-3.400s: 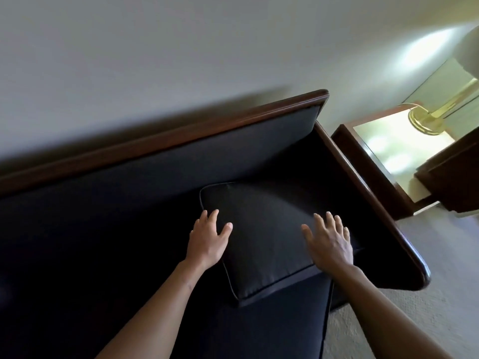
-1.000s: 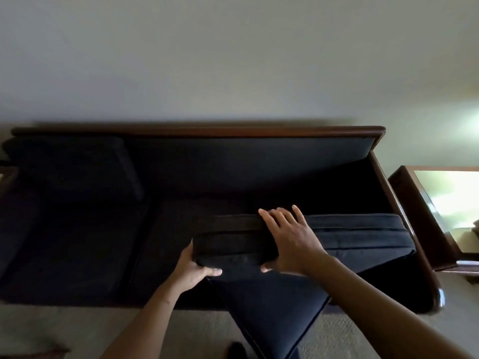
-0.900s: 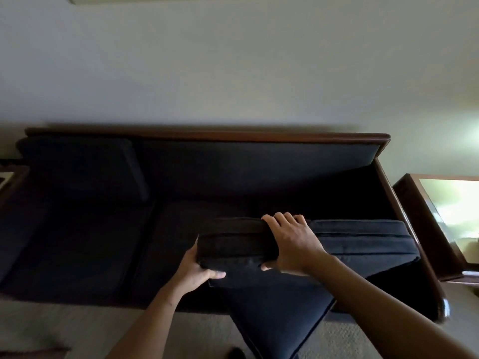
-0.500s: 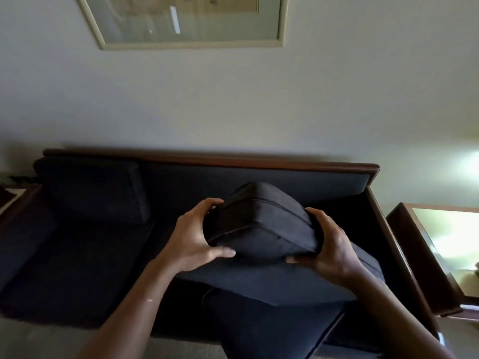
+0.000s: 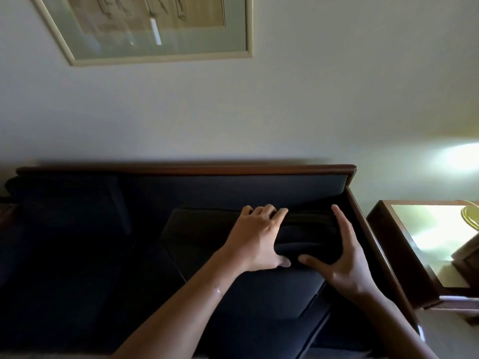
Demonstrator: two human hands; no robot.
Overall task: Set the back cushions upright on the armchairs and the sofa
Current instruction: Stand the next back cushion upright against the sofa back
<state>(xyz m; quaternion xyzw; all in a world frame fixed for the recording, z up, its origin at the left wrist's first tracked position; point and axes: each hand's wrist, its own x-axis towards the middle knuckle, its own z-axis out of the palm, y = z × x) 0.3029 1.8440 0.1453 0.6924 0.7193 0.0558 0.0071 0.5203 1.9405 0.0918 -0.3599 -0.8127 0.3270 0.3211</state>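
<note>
A dark navy back cushion stands against the backrest at the right end of the wood-trimmed sofa. My left hand grips the cushion's top edge, fingers curled over it and thumb on the front. At the cushion's right end my right hand has its fingers spread, thumb on the front face and fingers along the top. Another dark back cushion stands upright at the sofa's left end. The seat cushion lies below my hands.
A wooden side table with a bright glossy top stands right of the sofa arm, with a brass lamp base at the frame edge. A framed picture hangs on the wall above the sofa. Pale carpet shows at the bottom.
I have carried the cushion from above the seat back to the backrest at the right end. Both hands went with it, and my right hand's fingers have spread.
</note>
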